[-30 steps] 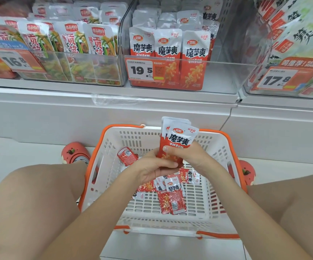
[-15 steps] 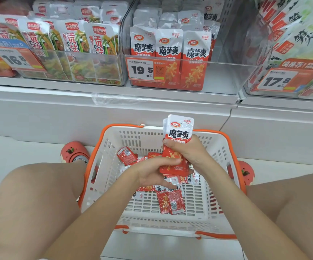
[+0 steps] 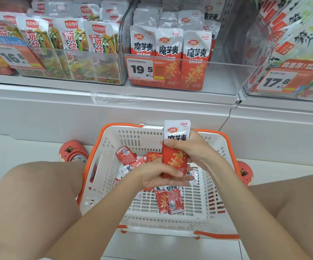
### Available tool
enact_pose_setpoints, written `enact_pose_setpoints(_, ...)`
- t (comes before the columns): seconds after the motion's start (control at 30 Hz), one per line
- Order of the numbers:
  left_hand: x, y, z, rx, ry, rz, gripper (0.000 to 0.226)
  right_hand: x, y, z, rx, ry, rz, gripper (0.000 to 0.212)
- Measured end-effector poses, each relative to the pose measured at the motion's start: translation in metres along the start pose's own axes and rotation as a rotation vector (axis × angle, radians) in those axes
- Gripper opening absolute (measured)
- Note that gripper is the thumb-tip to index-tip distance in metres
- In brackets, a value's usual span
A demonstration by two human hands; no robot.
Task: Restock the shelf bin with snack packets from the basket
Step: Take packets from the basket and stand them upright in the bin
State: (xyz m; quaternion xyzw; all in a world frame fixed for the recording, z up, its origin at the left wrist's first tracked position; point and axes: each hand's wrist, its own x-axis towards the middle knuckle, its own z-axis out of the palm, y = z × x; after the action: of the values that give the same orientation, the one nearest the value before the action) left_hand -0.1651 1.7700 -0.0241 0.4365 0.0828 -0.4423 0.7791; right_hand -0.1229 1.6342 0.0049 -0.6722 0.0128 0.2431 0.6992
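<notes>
Right hand grips an upright snack packet at frame centre. Left hand cups its lower end, fingers loosely curled. Basket below holds further packets. Shelf bin sits upper centre.

On the shelf, at far left, a clear bin holds upright white packets printed with green and yellow vegetables. A price tag reading 16.8 hangs on its front, with a blue label above it. At far right, large white and green bags lean behind an orange sign and a tag reading 17.8. A crumpled bit of clear plastic film lies along the shelf's front edge. Below, on the pale floor, two red clogs show: one at left, one at right, on either side of bare knees.
</notes>
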Motion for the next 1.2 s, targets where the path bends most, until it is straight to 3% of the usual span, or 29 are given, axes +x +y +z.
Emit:
enact_pose_setpoints(0.1,0.000,-0.003,0.004,-0.157,-0.080,0.062,0.034,0.002,0.000,0.000,-0.060,0.009,-0.029,0.031)
enact_pose_setpoints(0.27,0.008,0.003,0.012,-0.008,0.082,0.020,0.015,-0.003,-0.006,-0.007,0.007,0.023,-0.007,0.039)
enact_pose_setpoints(0.37,0.007,0.010,0.012,-0.073,0.111,0.036,0.021,-0.011,-0.012,-0.015,-0.013,-0.101,0.029,0.033)
enact_pose_setpoints(0.47,0.003,0.012,0.013,-0.110,0.084,0.054,0.025,-0.013,-0.011,-0.018,-0.134,-0.030,0.010,0.032)
enact_pose_setpoints(0.6,0.004,0.014,0.008,-0.360,-0.043,0.157,0.047,-0.016,-0.021,-0.020,-0.184,0.060,-0.072,0.027)
enact_pose_setpoints(0.67,0.004,0.021,0.009,-0.321,-0.072,0.177,0.050,-0.019,-0.032,-0.017,-0.237,0.064,-0.122,0.028)
enact_pose_setpoints(0.73,0.002,0.035,0.017,-0.129,-0.025,0.184,0.049,-0.020,-0.044,-0.018,-0.282,0.103,-0.176,0.029)
enact_pose_setpoints(0.8,0.001,0.058,0.023,0.192,0.126,0.276,0.043,-0.019,-0.064,-0.026,-0.281,0.198,-0.258,0.030)
enact_pose_setpoints(0.93,-0.003,0.110,0.012,0.980,0.627,0.704,0.024,-0.016,-0.127,-0.063,-0.230,0.429,-0.495,0.033)
enact_pose_setpoints(1.0,-0.007,0.135,0.004,1.300,0.753,0.877,0.023,-0.008,-0.157,-0.082,-0.271,0.515,-0.581,0.033)
enact_pose_setpoints(1.1,-0.005,0.159,-0.010,1.547,0.808,1.018,0.028,0.019,-0.187,-0.105,-0.354,0.656,-0.629,0.036)
enact_pose_setpoints(1.2,0.008,0.167,-0.021,1.588,0.830,1.005,0.034,0.071,-0.197,-0.124,-0.550,0.769,-0.543,0.040)
